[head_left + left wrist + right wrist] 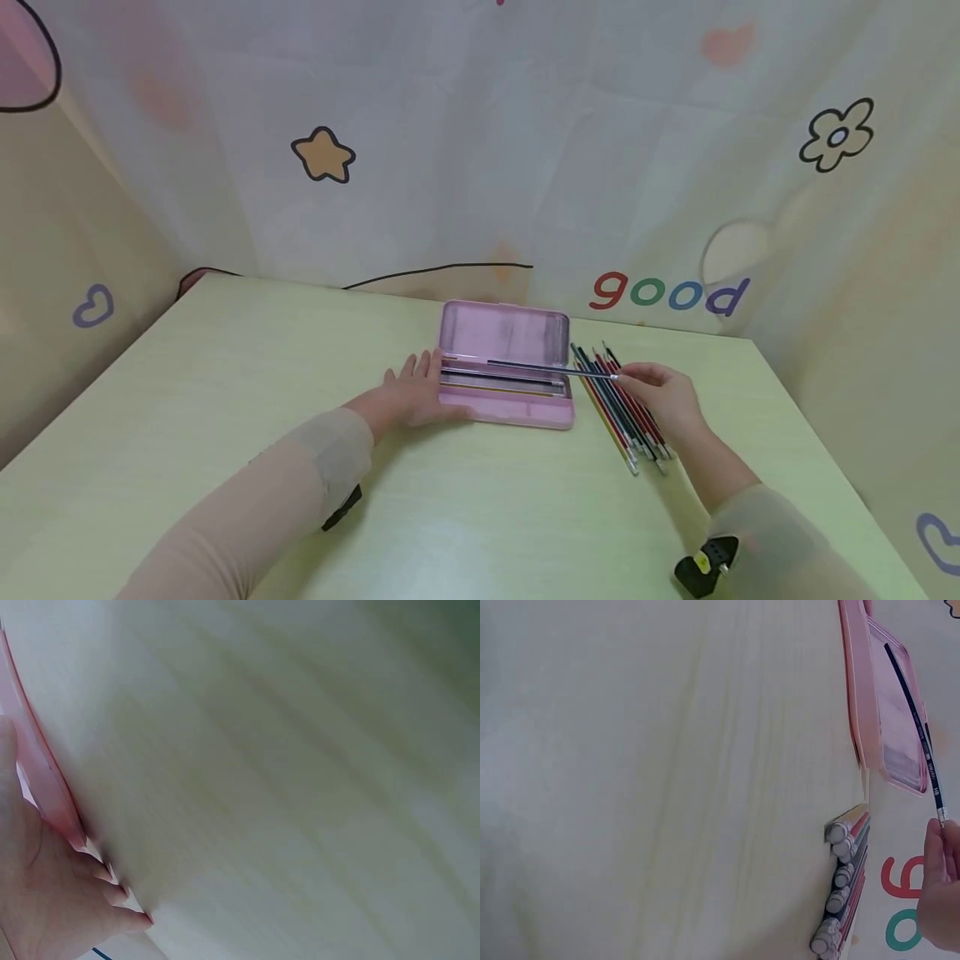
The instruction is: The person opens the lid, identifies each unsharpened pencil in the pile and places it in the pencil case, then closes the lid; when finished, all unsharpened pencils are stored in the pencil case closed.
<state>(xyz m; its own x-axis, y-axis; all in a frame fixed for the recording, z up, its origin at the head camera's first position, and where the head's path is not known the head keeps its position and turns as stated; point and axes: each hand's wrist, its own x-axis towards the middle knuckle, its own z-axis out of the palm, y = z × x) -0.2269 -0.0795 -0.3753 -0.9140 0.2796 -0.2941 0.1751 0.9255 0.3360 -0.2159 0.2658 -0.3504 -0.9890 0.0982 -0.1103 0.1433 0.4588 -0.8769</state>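
An open pink pencil case (525,410) lies towards the back of the table, its lid folded back. Several pencils (502,380) rest lengthwise inside it. My left hand (416,396) rests at the case's left end, fingers straight and spread, thumb along the front edge; the left wrist view shows that hand (52,892) against the pink side (45,772). With thumb and fingertips my right hand (667,400) pinches a dark blue pencil (551,367) by its eraser end. The pencil's other end reaches over the case, pointing left. Its pale lettering shows in the right wrist view.
Right of the case, below my right hand, lies a pile of pencils (622,408) in several colours, eraser ends towards me. The table's back edge meets a printed curtain (450,167) just behind the case.
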